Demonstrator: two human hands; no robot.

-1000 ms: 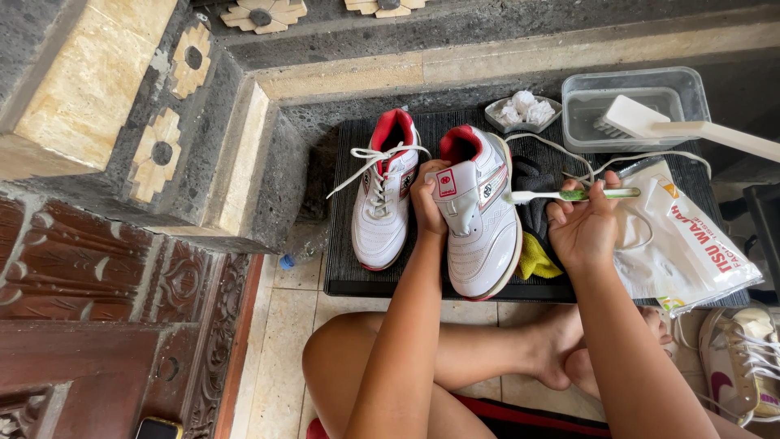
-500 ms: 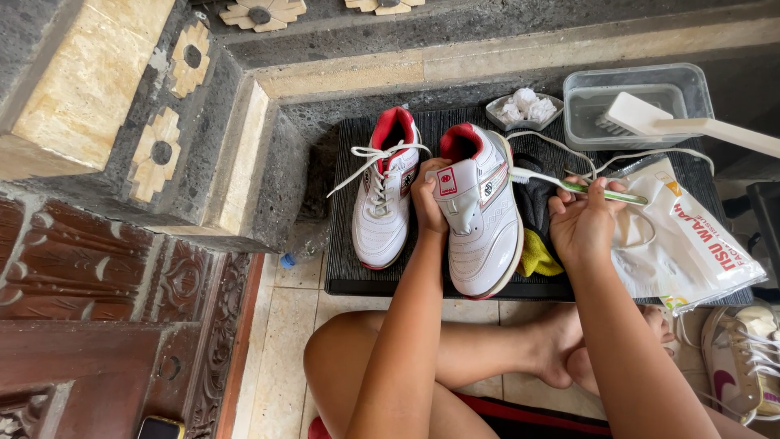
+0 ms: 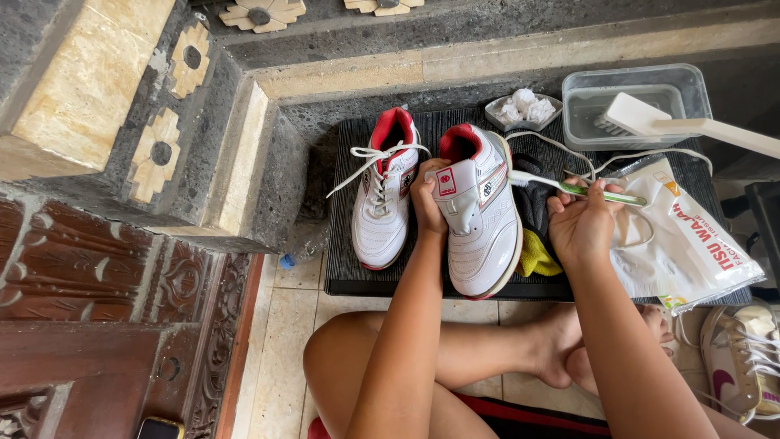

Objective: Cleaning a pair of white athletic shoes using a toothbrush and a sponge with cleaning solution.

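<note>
My left hand (image 3: 428, 197) grips a white sports shoe with a red lining (image 3: 479, 223) at its tongue and inner side, holding it on a black ribbed mat (image 3: 341, 268). My right hand (image 3: 581, 223) holds a green and white toothbrush (image 3: 597, 193) whose head touches the shoe's outer side near the collar. A second matching shoe (image 3: 382, 207), laced, stands just to the left on the mat.
A clear tub of water (image 3: 634, 102) with a white scrub brush (image 3: 682, 126) sits at the back right beside a small dish of white wads (image 3: 522, 108). A white plastic pack (image 3: 686, 244), black and yellow cloths (image 3: 538, 256), another shoe (image 3: 747, 358), stone steps and a carved wooden door (image 3: 97, 325) surround me.
My right hand has shifted the toothbrush leftward, so its head now meets the side of the held shoe. The left hand and both shoes stay put.
</note>
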